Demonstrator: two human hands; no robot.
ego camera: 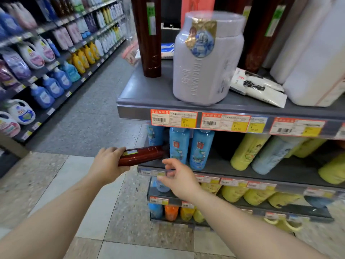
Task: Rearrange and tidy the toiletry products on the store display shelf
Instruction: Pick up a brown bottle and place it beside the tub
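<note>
A dark red bottle, a lavender jar with a blue floral label, blue bottles, grey shelf.

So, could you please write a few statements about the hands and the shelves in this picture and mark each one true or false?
1. The left hand holds a dark red bottle lying roughly level. True.
2. The right hand has a grip on a blue bottle. False: it holds nothing, fingers loosely spread near the shelf edge.
3. A large pale lilac jar stands upright on the top shelf. True.
4. The two blue bottles behind the right hand lie on their sides. False: they stand upright.
5. Yellow bottles lean on the same shelf. True.
</note>
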